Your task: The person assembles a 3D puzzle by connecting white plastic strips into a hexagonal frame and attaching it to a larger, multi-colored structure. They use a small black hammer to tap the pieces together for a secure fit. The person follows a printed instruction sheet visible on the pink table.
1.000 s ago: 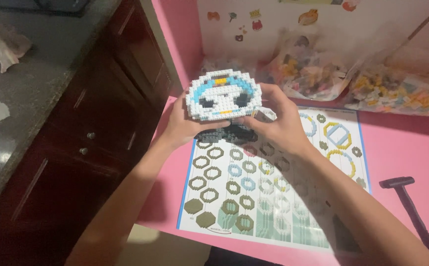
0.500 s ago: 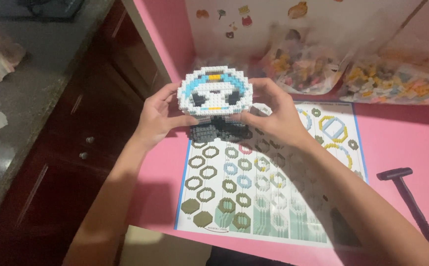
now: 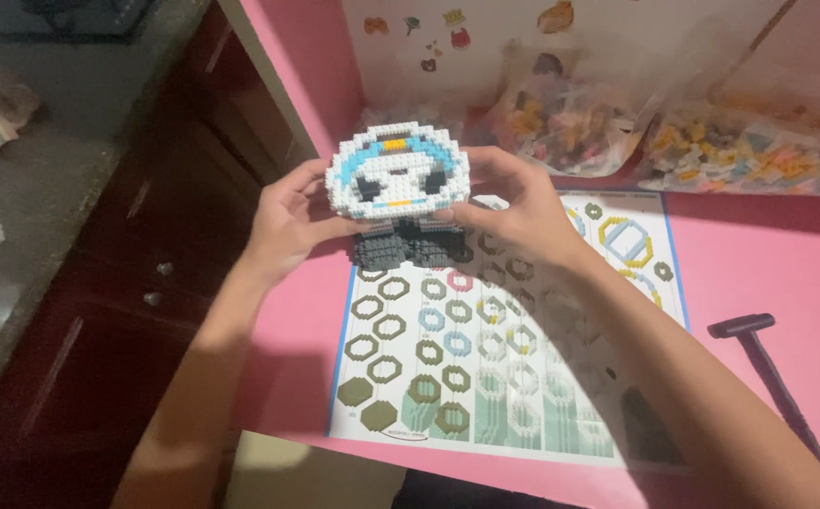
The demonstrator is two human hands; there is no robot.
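A small building-block figure (image 3: 397, 193) with a round white and blue head and a dark grey body stands at the top of a printed instruction sheet (image 3: 485, 358). My left hand (image 3: 287, 221) grips its left side. My right hand (image 3: 514, 207) grips its right side, fingers curled around the head. The figure faces me, upright, its base near or on the sheet.
Two clear bags of loose coloured bricks, one (image 3: 561, 118) and the other (image 3: 749, 151), lie at the back of the pink table (image 3: 768, 254). A black brick-separator tool (image 3: 773, 377) rests at the right. A dark wooden cabinet (image 3: 127, 283) stands left of the table edge.
Both hands have kept hold of the figure; they have shifted slightly, and the view has moved a little over the table.
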